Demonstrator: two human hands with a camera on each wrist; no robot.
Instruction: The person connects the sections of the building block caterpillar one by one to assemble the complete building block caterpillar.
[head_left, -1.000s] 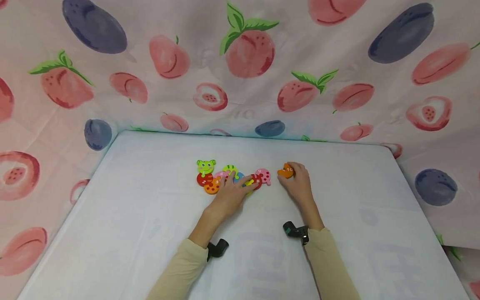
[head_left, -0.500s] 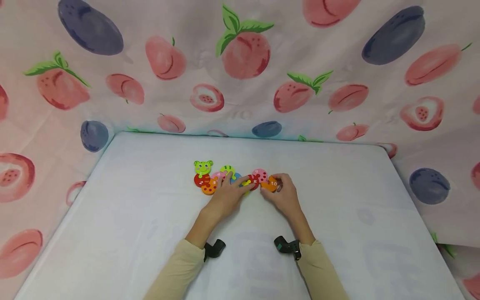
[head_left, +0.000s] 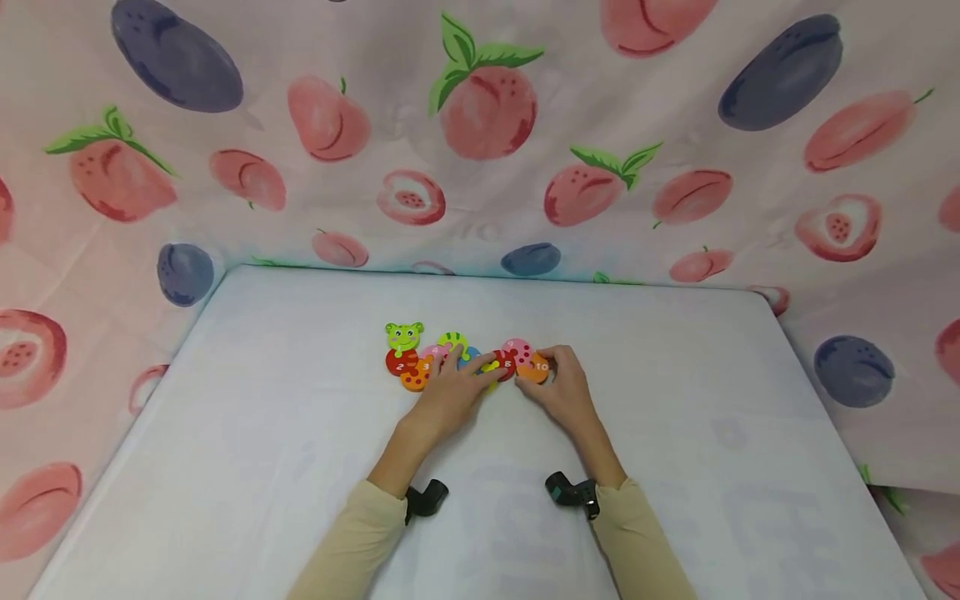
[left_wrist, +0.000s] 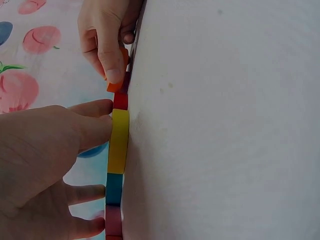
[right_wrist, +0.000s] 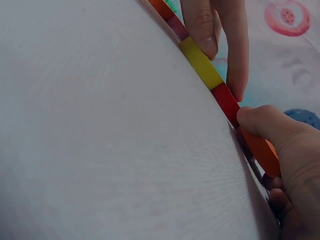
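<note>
A wooden caterpillar number puzzle lies across the table, its green smiling head piece (head_left: 404, 337) at the left end and a red piece numbered 2 (head_left: 400, 363) below it. My left hand (head_left: 447, 398) rests with spread fingers on the middle pieces, partly hiding them. At the right end my right hand (head_left: 566, 392) pinches the orange puzzle piece numbered 10 (head_left: 531, 372) between thumb and fingers. That piece sits against the pink piece (head_left: 517, 350); whether it lies fully flat I cannot tell. The left wrist view shows the thick yellow piece (left_wrist: 119, 142) edge-on under my left hand.
The white-covered table (head_left: 300, 500) spreads around the puzzle. A fruit-printed cloth (head_left: 480, 200) hangs behind it and at both sides. Each wrist wears a black camera; the right one (head_left: 570, 490) stands just above the table.
My right hand has brought the orange piece leftward, from apart on the table to against the puzzle's right end. My left hand has kept its place on the middle pieces.
</note>
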